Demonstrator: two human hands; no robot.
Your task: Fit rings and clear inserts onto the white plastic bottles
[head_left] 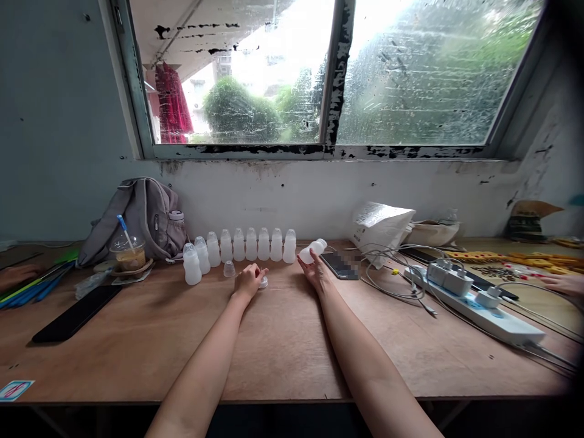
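Nine bottles (239, 246) are lined up capped; a tenth bottle (308, 253), seemingly uncapped, is held tilted in the right hand (314, 274). Whether the ring (263, 283) is gripped by the curled left hand (248, 281) cannot be told; a cap (229, 269) is left unfitted.

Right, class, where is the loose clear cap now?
In the head view, the loose clear cap sits on the table left of centre, in front of the standing bottles, just left of the left hand.

The bottle row (250, 245) stands between backpack (142, 210) and phone (336, 264), seemingly just before the wall (274, 204).
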